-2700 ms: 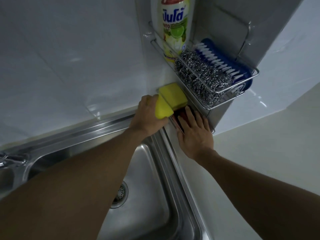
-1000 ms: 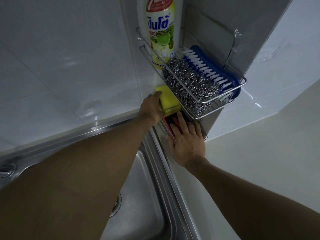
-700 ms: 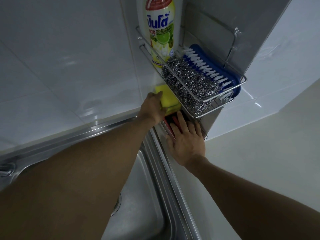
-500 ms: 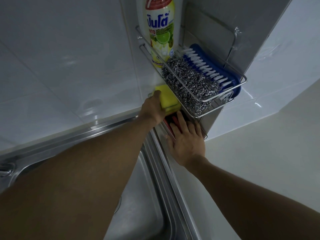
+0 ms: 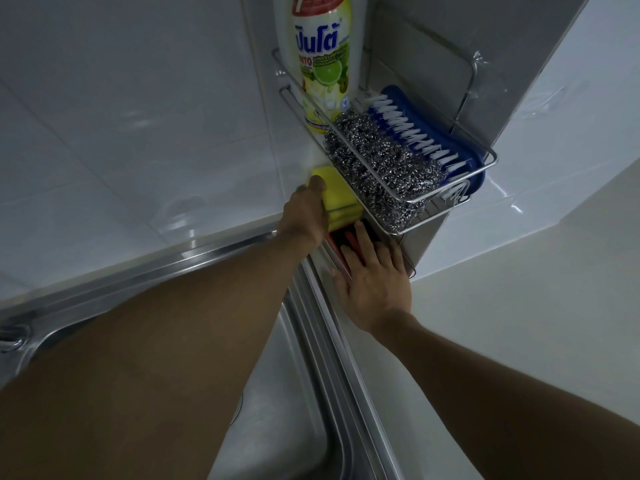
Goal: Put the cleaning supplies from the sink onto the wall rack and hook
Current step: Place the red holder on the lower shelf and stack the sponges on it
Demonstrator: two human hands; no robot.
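One dish soap bottle (image 5: 317, 57), one steel scourer (image 5: 377, 164), one blue brush (image 5: 433, 140), one yellow sponge (image 5: 337, 192), two hands (image 5: 375, 282).

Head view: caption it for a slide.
Left hand pushes yellow sponge under the wire rack; right hand rests below.

Gap under wire rack (image 5: 450, 197) blocked by yellow sponge (image 5: 341, 192); sink basin (image 5: 277, 427) below open.

Left hand (image 5: 306, 213) gripping yellow sponge (image 5: 337, 194) under wire rack (image 5: 485, 157)
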